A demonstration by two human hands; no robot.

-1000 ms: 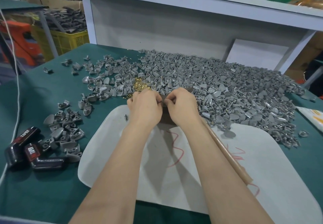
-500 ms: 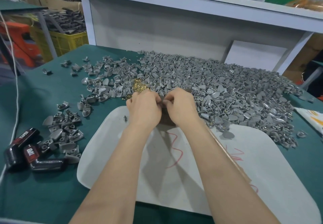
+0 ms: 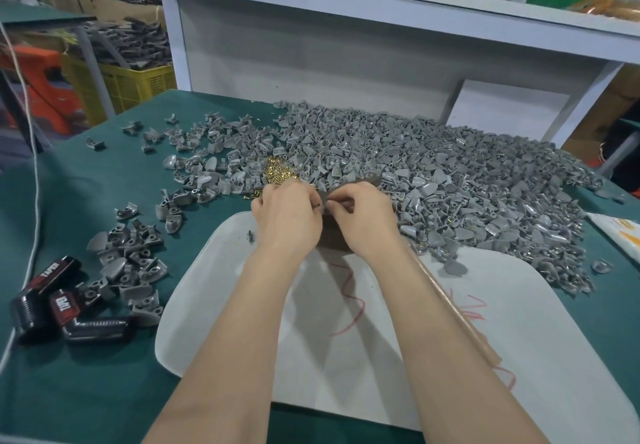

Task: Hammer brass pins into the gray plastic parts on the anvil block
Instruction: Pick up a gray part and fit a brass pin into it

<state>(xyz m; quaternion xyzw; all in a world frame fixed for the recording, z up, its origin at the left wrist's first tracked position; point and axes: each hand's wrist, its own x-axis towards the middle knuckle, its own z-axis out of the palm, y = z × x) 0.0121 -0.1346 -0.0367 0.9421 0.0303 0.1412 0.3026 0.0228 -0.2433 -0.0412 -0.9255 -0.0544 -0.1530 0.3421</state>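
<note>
My left hand (image 3: 287, 216) and my right hand (image 3: 362, 216) meet fingertip to fingertip over a dark brown anvil block (image 3: 330, 237), which they mostly hide. Both hands have curled fingers and pinch a small gray plastic part (image 3: 323, 197) between them on the block's top. A small heap of brass pins (image 3: 278, 175) lies just beyond my left hand. A wide pile of gray plastic parts (image 3: 433, 170) covers the green table behind and to the right. A wooden hammer handle (image 3: 453, 308) runs under my right forearm; its head is hidden.
A white board (image 3: 519, 357) with red scribbles lies under my forearms. A smaller group of gray parts (image 3: 128, 267) sits at left, beside black-and-red cases (image 3: 52, 298). A white cord (image 3: 33, 152) crosses the left edge. A white shelf frame (image 3: 346, 45) closes the back.
My hands stay together over the block; the fingertips shift slightly on the small part. The view has tilted a little.
</note>
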